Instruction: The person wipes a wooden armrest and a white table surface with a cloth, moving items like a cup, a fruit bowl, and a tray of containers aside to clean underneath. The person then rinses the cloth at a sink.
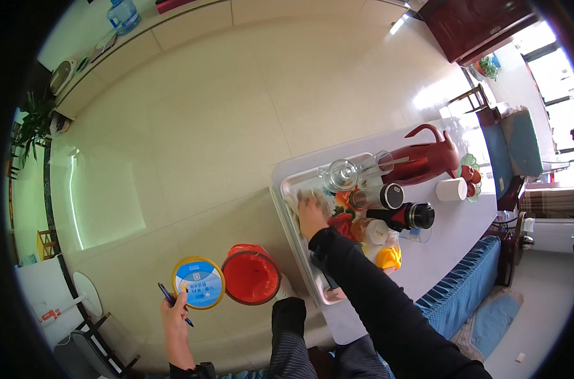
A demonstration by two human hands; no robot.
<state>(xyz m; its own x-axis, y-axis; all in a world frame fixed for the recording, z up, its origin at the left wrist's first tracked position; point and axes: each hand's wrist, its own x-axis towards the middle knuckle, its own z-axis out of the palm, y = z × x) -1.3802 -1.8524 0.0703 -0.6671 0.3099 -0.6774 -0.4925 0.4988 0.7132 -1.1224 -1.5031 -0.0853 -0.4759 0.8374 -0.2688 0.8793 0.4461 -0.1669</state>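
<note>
My left hand (175, 310) grips a dark pen (166, 293) together with a round, blue-faced lid or tin (197, 279) with a yellow rim and writing on it. Right beside that lies the mouth of a red-lined waste bin (252, 275) on the floor. Over on the table, my right hand (311, 217) presses a pale cloth (323, 199), blurred, onto a flower-patterned tray (287, 189). Close to its fingers stand a glass teapot (342, 175) and a black-lidded glass tumbler (379, 196). A white-lidded jar (370, 230) and a black-and-red vacuum flask (403, 216) are near my forearm.
A dark red vacuum jug (422, 158) stands behind the tray, near a white cylinder (451, 189) and a green dish (468, 161) of red fruit. An orange-yellow object (388, 258) lies by my right sleeve. A blue-covered sofa (462, 275) runs along the table's right side.
</note>
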